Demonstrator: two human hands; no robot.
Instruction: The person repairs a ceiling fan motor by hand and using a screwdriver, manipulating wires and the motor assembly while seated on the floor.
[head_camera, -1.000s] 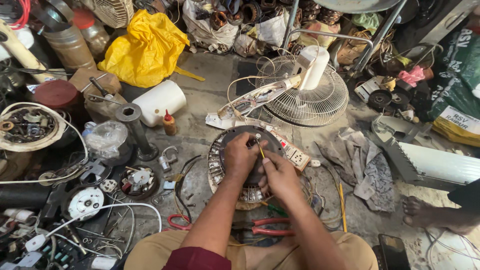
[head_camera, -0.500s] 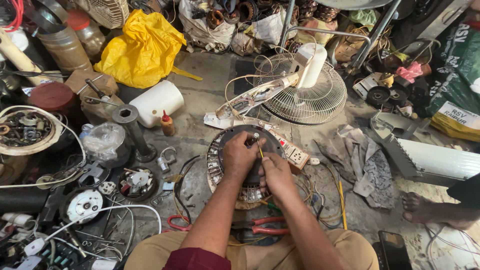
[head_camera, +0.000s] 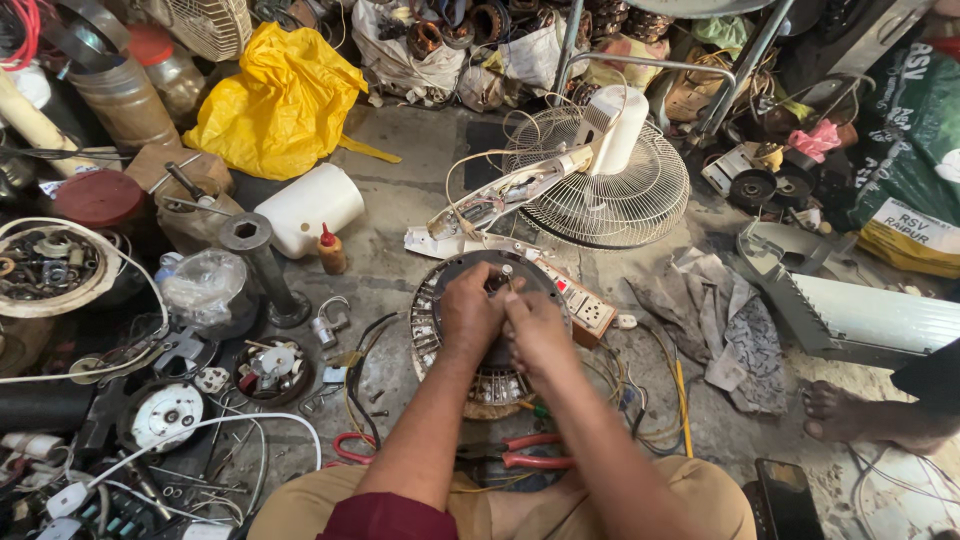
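A round fan motor (head_camera: 430, 325) with copper windings lies on the concrete floor in front of my knees. My left hand (head_camera: 468, 312) presses down on its dark top cover, fingers curled over the centre. My right hand (head_camera: 535, 328) sits close beside it, fingertips pinched together at the motor's centre; what they pinch is hidden. Both forearms reach in from the bottom of the view.
Red-handled pliers (head_camera: 530, 455) lie near my lap. A white socket board (head_camera: 592, 312) touches the motor's right side. Behind stand a table fan grille (head_camera: 610, 190), a white canister (head_camera: 305, 210), a small glue bottle (head_camera: 330, 250). Another person's foot (head_camera: 845, 415) is at right. Loose parts crowd the left.
My hands have drawn closer together over the motor's centre. The thin yellowish stick seen between my fingers earlier no longer shows.
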